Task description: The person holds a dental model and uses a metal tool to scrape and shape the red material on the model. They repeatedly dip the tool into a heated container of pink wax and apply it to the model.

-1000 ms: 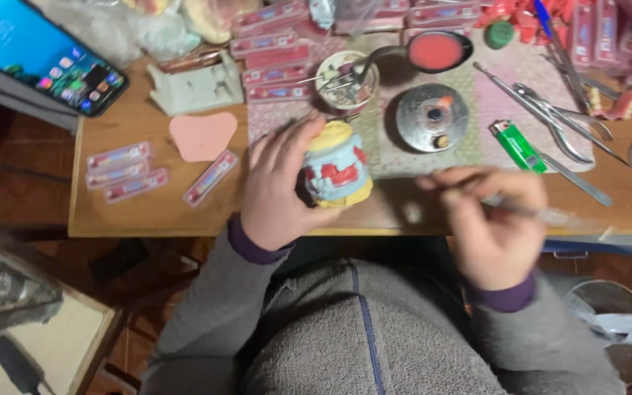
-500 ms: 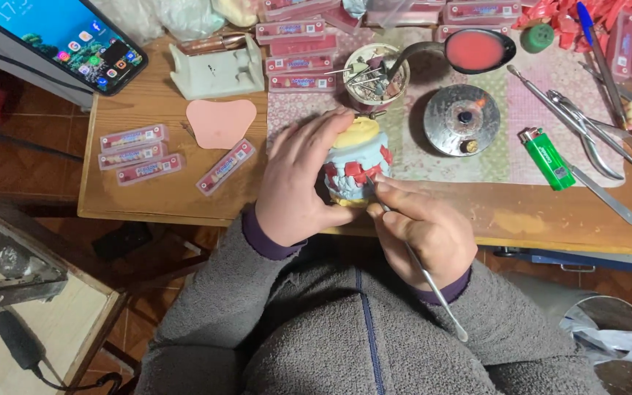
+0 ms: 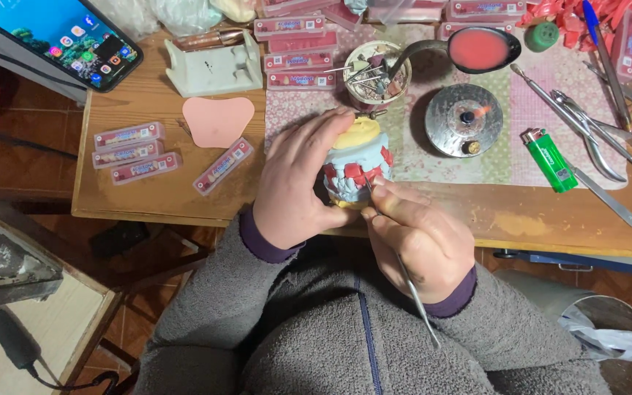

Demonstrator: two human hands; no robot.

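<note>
Overhead view of a wooden table (image 3: pixel 148 194). The left hand (image 3: pixel 298 183) grips a dental model (image 3: pixel 356 164), blue and yellow with red wax, at the near edge. The right hand (image 3: pixel 418 238) holds a thin metal tool (image 3: pixel 411 289) against it. Right lie a green lighter (image 3: pixel 548 159) and a round metal burner (image 3: pixel 464 119); far left, a phone (image 3: pixel 67 36).

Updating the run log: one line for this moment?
left hand: grips dental model | right hand: holds metal tool, tip at model | green lighter: on table
</note>
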